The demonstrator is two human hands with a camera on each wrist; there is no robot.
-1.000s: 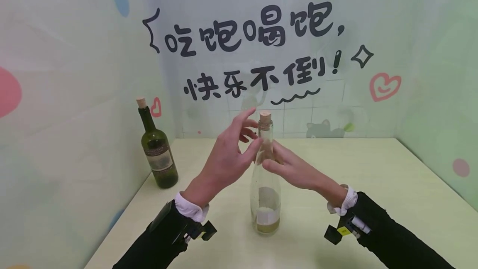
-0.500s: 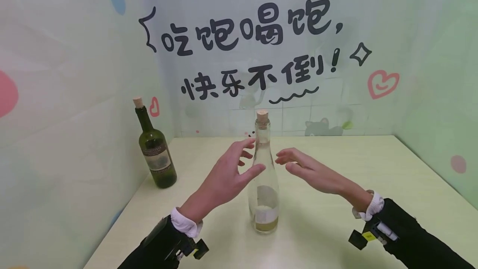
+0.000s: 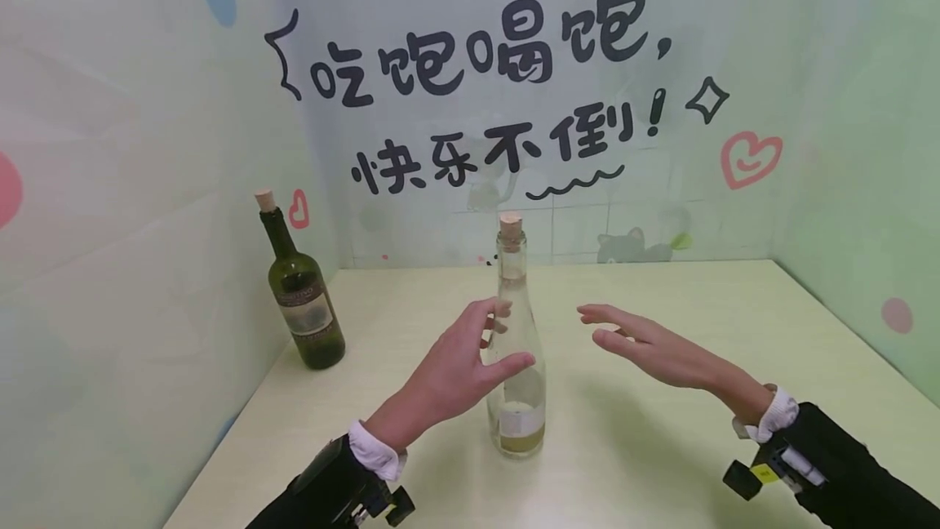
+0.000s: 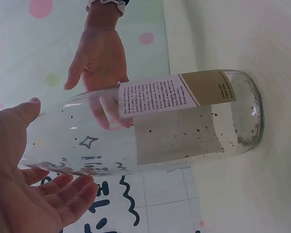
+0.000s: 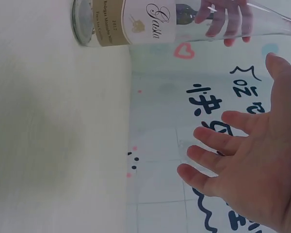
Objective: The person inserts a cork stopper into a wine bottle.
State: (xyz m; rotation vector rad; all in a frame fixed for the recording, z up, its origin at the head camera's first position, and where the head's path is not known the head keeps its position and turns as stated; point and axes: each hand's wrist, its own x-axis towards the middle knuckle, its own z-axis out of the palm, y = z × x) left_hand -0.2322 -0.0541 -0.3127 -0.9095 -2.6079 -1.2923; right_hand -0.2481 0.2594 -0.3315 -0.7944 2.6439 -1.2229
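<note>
A clear glass bottle (image 3: 520,325) with a cork (image 3: 510,225) in its neck stands upright on the table. In the left wrist view, its label (image 4: 160,94) and small dark specks on the glass show. My left hand (image 3: 458,370) is right at the bottle's left side, thumb on the near side and fingers loosely curved behind, not gripping it. To the right, apart from the bottle, my right hand (image 3: 657,349) hovers with its fingers spread and holds nothing. The right wrist view shows those fingers (image 5: 216,138) well short of the glass.
A corked dark green wine bottle (image 3: 307,308) stands at the table's left edge, beside the left wall. Light walls with dark lettering (image 3: 485,137) enclose the pale table (image 3: 661,447) at the back and sides.
My right hand has pulled away from the clear bottle to the right. My left hand has come down from the neck to the bottle's body. The clear bottle still stands in place.
</note>
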